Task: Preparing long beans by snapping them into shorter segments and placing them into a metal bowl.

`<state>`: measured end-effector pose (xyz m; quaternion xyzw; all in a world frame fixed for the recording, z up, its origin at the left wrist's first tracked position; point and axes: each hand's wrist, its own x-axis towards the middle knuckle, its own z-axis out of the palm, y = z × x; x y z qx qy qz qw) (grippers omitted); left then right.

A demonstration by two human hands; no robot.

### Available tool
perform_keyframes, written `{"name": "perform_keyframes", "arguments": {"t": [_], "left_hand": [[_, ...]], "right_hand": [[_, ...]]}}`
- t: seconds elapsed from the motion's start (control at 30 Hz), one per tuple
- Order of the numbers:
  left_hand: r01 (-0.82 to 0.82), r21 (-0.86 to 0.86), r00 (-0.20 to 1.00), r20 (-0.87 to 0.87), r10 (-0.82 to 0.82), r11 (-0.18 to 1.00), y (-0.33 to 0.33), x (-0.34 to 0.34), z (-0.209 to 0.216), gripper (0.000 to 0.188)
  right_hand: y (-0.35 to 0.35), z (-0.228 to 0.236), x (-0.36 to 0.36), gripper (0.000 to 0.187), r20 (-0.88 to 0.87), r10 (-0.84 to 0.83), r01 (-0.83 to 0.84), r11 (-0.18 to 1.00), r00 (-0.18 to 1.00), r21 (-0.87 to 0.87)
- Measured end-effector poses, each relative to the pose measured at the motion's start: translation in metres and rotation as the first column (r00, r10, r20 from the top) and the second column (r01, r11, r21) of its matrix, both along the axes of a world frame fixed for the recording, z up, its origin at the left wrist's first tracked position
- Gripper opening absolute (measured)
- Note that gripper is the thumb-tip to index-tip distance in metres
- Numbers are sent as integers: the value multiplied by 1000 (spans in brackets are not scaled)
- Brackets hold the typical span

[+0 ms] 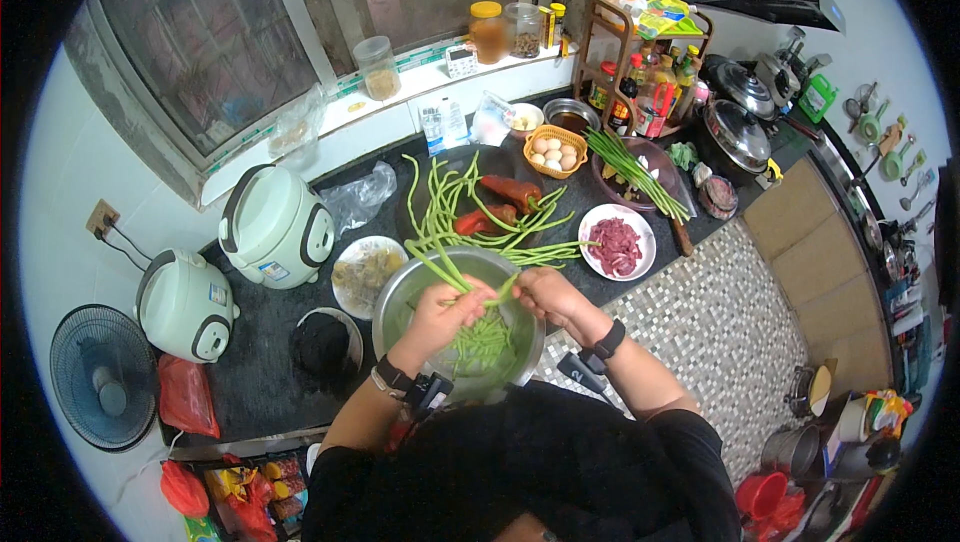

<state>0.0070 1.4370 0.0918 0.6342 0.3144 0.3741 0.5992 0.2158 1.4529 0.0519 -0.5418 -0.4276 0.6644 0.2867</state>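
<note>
Over a steel basin, my left hand is closed round a few long green beans. My right hand pinches the end of a bean beside it. Short bean pieces lie in the basin below both hands. Just beyond the basin, a loose pile of long beans spreads round two red peppers on a dark round surface. A white plate of sliced raw meat sits to the right of my right hand.
Left of the basin are a plate of pale food, a dark-filled bowl and two rice cookers. Farther right stand an egg basket, green stalks, a knife handle, sauce bottles and a lidded pan.
</note>
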Motion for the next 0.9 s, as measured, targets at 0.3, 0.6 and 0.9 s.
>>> {"name": "perform_keyframes", "arguments": {"t": [0.3,0.6,0.9], "left_hand": [[36,-318,943,325,74,947,7,-10,14,29],[-34,-173,999,21,38,984,5,7,13,20],[-186,-189,977,65,202,964,-8,-3,3,15]], "right_hand": [[-9,39,5,17,-437,-68,26,995,897,-101],[-23,31,3,19,-381,284,-284,957,880,57],[-11,-17,-9,22,454,11,-214,891,891,400]]}}
